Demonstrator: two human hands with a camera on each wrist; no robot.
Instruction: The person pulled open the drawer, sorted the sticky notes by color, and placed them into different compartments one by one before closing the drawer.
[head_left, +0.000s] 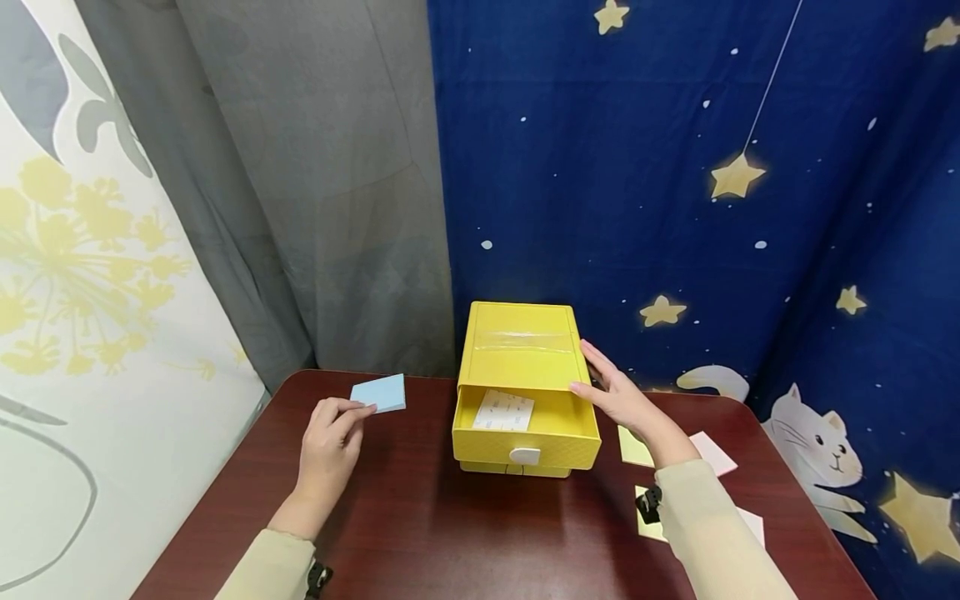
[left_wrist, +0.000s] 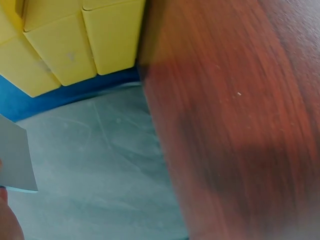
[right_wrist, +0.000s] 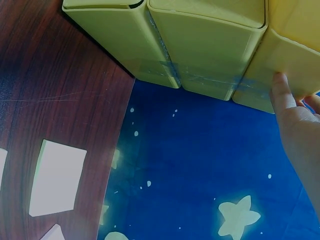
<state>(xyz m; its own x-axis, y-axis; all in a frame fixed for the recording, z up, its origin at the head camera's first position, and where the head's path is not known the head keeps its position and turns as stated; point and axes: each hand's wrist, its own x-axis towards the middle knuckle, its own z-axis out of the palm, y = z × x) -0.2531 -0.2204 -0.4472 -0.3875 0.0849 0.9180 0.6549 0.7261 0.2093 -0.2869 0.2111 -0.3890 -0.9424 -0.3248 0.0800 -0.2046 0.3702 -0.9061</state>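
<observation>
Pinching the near edge of a light-blue notepad [head_left: 384, 392] between thumb and curled fingers, the left hand [head_left: 330, 442] was over the far left part of the dark red wood-grain table [head_left: 405, 508], well apart from a yellow drawer cabinet [head_left: 521, 367]. The right hand [head_left: 624, 404] lay against the cabinet's right side, its fingers extended and its thumb near the upper front edge, gripping nothing. An upper drawer [head_left: 570, 452] stood pulled out, with a white printed paper [head_left: 504, 408] inside and a white tab [head_left: 524, 456] on its front. Clear tape [head_left: 517, 341] crossed the cabinet's top. Pale yellow notes [head_left: 635, 447] and pale pink notes [head_left: 714, 454] lay to its right, partly hidden by the right arm.
</observation>
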